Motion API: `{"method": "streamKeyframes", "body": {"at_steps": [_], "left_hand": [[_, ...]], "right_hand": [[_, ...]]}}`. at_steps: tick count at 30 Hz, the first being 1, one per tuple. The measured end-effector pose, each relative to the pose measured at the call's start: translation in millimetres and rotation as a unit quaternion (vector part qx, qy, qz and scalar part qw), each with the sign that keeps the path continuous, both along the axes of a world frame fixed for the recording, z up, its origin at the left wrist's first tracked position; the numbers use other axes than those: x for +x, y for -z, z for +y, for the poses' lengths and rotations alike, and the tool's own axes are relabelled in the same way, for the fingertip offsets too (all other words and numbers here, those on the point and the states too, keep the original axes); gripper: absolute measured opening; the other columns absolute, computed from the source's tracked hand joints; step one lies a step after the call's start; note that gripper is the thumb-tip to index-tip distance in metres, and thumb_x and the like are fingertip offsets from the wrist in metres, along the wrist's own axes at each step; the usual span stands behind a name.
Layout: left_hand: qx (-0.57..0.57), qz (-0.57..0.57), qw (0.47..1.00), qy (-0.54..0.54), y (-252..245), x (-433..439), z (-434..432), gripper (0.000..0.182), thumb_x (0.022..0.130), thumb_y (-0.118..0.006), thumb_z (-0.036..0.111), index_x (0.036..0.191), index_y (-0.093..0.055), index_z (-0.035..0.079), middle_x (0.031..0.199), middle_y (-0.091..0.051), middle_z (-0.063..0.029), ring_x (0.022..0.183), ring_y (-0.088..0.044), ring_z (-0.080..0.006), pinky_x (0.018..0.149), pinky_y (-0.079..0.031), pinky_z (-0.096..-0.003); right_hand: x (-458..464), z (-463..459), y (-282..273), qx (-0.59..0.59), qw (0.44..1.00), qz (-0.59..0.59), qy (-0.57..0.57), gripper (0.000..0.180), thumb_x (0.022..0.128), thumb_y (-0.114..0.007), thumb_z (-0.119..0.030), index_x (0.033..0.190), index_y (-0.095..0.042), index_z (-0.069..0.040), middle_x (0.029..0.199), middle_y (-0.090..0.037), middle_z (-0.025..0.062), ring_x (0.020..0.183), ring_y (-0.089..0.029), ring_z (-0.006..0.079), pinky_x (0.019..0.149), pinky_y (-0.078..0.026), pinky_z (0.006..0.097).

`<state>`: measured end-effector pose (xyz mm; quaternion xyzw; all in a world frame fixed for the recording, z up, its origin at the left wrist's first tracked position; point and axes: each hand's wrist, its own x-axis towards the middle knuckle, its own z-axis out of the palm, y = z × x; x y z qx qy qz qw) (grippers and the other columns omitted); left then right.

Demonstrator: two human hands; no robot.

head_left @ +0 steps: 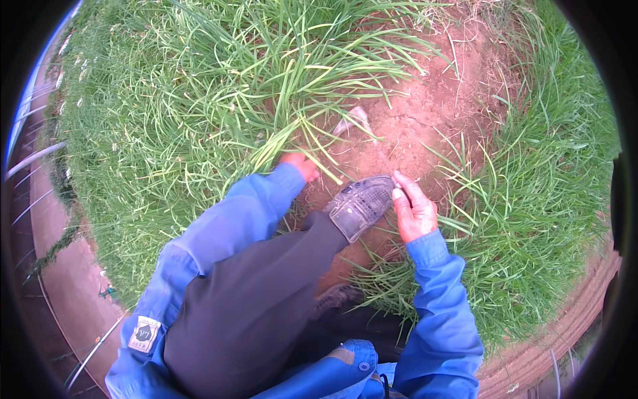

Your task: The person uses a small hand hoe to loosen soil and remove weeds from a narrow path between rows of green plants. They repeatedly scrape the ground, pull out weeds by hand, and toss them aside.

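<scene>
My right hand [416, 209] pinches the end of a thin-shafted hand tool with thumb and fingers, just past the toe of my dark shoe [361, 204]. The tool's pale metal blade [353, 121] is blurred and hangs over bare reddish soil [406, 129], beside the edge of the plants. My left hand [301, 165] reaches in low among long green leaves [279, 144], which look like garlic chives. Leaves cover part of this hand, and whether its fingers grip them is hidden. One cut-looking stalk end [339, 180] sticks out near its fingertips.
Dense leafy rows stand on the left [164, 109] and on the right [538, 209], with a soil strip between. My bent knee in dark trousers [249, 294] lies between my arms. Pale curved hoops [37, 158] and a path [70, 289] line the far left.
</scene>
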<state>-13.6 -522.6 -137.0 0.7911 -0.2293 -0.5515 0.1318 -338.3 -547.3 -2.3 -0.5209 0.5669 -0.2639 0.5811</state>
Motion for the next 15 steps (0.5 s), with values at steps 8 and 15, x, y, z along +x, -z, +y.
{"method": "streamKeyframes", "body": {"at_steps": [8, 15], "left_hand": [[-0.101, -0.033, 0.981, 0.163, 3.0, -35.0, -87.2, 0.021, 0.1, -0.062, 0.021, 0.105, -0.068, 0.001, 0.078, -0.069, -0.012, 0.059, -0.064, -0.0187, 0.054, -0.055, -0.0366], [-0.061, -0.034, 0.974, 0.214, -10.6, -28.5, -82.0, 0.02, 0.1, -0.061, 0.02, 0.105, -0.067, 0.002, 0.079, -0.069, -0.0118, 0.061, -0.064, -0.0194, 0.055, -0.055, -0.0373]], "right_hand": [[40.7, 25.0, 37.6, -0.049, 0.993, 0.051, 0.099, 0.035, 0.101, -0.064, -0.013, 0.135, -0.064, -0.006, 0.118, -0.074, 0.0197, 0.11, -0.073, 0.0281, 0.097, -0.055, 0.0376], [21.2, 31.1, 23.5, -0.054, 0.994, 0.073, 0.058, 0.035, 0.098, -0.066, -0.01, 0.133, -0.066, -0.008, 0.116, -0.073, 0.0217, 0.112, -0.072, 0.0346, 0.097, -0.055, 0.0389]]}}
